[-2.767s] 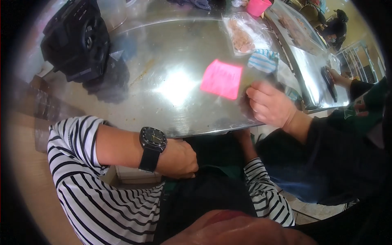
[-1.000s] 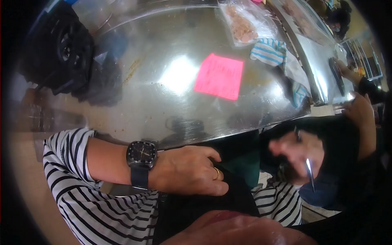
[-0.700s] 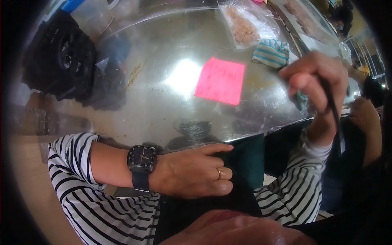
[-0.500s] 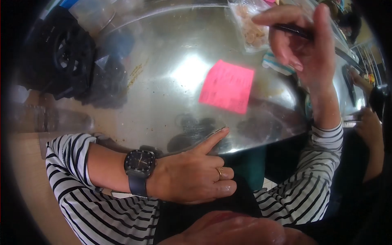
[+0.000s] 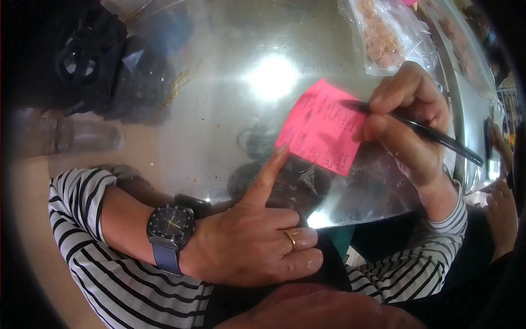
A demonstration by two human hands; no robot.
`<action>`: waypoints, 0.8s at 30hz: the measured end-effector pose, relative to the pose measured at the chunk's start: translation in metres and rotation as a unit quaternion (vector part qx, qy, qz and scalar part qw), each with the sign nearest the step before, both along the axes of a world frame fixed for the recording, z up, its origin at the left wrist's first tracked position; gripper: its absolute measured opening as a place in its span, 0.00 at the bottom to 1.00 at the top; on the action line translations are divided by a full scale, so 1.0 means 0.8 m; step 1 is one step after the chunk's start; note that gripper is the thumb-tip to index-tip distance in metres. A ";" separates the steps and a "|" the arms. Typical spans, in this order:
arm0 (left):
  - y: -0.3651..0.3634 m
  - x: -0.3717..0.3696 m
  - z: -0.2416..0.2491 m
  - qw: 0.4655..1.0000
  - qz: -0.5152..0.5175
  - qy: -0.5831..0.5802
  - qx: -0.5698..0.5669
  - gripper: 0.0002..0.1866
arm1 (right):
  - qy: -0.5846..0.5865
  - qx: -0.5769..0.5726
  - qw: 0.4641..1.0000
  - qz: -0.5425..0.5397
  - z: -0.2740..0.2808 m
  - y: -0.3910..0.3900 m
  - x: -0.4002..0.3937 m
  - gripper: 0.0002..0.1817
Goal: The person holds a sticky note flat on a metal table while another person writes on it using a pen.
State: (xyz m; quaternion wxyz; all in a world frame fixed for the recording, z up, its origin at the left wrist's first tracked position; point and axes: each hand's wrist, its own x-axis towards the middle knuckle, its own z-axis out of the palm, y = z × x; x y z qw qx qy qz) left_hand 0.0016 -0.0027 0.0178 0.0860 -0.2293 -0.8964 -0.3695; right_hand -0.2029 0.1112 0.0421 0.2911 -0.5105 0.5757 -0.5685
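A pink sticky note (image 5: 323,129) covered in dark handwriting lies on the shiny metal table (image 5: 219,82). My left hand (image 5: 255,238) has its index finger stretched out, the tip at the note's lower left edge; the other fingers are curled in, and a ring shows on one. Between the thumb and fingers of my right hand (image 5: 413,118) is a black pen (image 5: 438,138). Its front end lies over the upper right part of the note, while the back end points down to the right.
At the back right lies a clear plastic bag (image 5: 378,44) of pale round pieces. A black device (image 5: 82,60) stands at the left, with a clear cup (image 5: 93,137) lying below it. Another person's hand (image 5: 501,208) shows at the right edge.
My right hand has come down from above the table to the note, bringing the pen over it. My left index finger has moved up to the note's edge.
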 end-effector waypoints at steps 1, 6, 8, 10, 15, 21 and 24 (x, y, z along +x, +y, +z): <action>-0.001 -0.002 0.000 1.000 0.012 0.007 -0.003 0.07 | 0.000 0.001 1.000 0.002 0.000 -0.001 -0.002 0.07; -0.010 -0.002 0.001 1.000 0.020 0.018 -0.010 0.07 | 0.009 0.088 0.996 0.026 0.000 -0.009 -0.004 0.05; -0.015 0.001 0.000 1.000 0.020 0.015 -0.005 0.07 | 0.003 0.091 0.995 0.030 0.001 -0.014 -0.002 0.04; -0.018 0.003 0.000 1.000 0.020 0.011 -0.004 0.07 | -0.006 0.094 0.995 0.033 0.002 -0.016 0.001 0.04; -0.014 0.006 -0.002 1.000 0.000 0.004 -0.014 0.07 | 0.004 0.106 0.994 0.025 0.002 -0.004 0.010 0.05; -0.018 0.005 -0.001 1.000 -0.014 -0.011 -0.015 0.07 | 0.052 0.098 0.993 0.037 0.000 -0.005 0.008 0.05; -0.018 0.005 -0.001 1.000 -0.016 -0.021 -0.011 0.07 | 0.060 0.108 0.992 0.040 0.000 -0.005 0.008 0.05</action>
